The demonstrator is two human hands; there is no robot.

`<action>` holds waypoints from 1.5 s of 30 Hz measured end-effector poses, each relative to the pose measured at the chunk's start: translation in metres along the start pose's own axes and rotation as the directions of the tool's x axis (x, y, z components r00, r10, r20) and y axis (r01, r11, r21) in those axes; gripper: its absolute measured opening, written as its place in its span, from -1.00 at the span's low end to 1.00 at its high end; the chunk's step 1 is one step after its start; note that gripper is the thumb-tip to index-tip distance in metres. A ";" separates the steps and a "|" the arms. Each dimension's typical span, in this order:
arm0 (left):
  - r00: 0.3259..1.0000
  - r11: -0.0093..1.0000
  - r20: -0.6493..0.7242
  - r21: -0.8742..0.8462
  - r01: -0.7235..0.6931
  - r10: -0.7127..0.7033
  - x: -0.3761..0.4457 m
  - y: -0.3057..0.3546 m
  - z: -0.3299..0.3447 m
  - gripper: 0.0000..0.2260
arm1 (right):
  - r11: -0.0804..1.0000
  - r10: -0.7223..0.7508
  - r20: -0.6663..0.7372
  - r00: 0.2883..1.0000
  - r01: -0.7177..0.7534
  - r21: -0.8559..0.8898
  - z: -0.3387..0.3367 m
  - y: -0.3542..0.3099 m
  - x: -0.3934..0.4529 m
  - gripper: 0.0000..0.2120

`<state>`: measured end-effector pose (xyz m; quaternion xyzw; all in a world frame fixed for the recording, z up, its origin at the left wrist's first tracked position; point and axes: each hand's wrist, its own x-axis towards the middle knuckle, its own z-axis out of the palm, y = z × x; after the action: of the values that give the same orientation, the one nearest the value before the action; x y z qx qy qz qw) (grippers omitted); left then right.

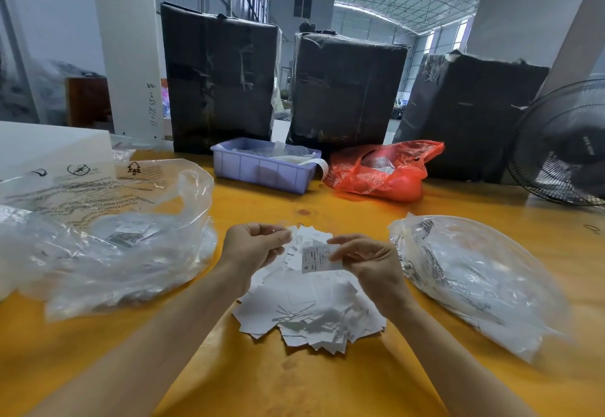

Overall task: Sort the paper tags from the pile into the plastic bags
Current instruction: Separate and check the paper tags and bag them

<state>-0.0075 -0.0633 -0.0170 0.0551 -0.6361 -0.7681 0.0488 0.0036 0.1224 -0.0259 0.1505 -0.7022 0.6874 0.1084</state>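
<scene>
Paper tags [307, 312] lay in a loose white pile at six o'clock on the yellow counter [327, 384], ragged corners spilling toward the near edge. Above the pile, the right hand [370, 262] pinched one printed tag [319, 257] between thumb and fingertips. The left hand [253, 244] had its fingers curled with the tips drawn together; whether it pinched anything I could not tell. A clear plastic bag [108, 239] sprawled at nine o'clock, its mouth gaping toward the pile, a few tags inside. A second clear bag [474, 279] lay at three o'clock. Bare counter ran between each bag and the pile. At twelve o'clock stood a purple bin [262, 167] and a red bag [383, 171], well apart from the hands.
</scene>
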 end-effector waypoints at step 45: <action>0.933 0.987 0.335 -0.040 0.155 -0.133 -0.017 0.002 0.016 -0.88 | 0.989 -0.056 -0.015 0.998 0.054 -0.138 -0.004 -0.032 0.006 -0.87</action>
<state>0.0066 -0.0454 -0.0120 -0.0301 -0.6040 -0.7883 -0.1135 0.0092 0.1257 0.0059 0.1555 -0.7424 0.6355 0.1440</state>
